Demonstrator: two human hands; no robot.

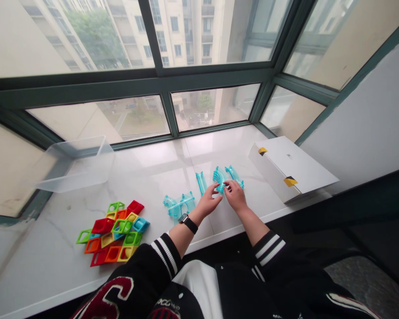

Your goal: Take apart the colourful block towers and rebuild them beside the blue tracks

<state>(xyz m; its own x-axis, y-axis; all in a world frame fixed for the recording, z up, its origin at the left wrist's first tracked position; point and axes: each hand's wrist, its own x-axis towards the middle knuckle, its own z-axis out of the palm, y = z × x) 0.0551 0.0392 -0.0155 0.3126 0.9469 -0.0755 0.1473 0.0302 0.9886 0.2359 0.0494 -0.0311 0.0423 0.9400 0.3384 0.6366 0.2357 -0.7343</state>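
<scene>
Both my hands meet at the near end of a clear turquoise curved track piece (219,174). My left hand (209,202), with a black watch on its wrist, pinches this end from the left. From the right, my right hand (235,195) has its fingers closed on the same end; its fingertips partly cover the plastic. Just left of them a straight turquoise track piece (201,181) lies on the white sill. Another turquoise track piece (233,175) is right beside my right hand, partly hidden by it. More turquoise track pieces (181,205) lie left of my left forearm.
A heap of red, green, yellow, orange and blue plastic blocks (115,235) sits at the left. Behind it stands a clear plastic bin (76,170). A white box (295,166) with yellow-black tape is at the right. Windows border the white sill (153,173) at the back.
</scene>
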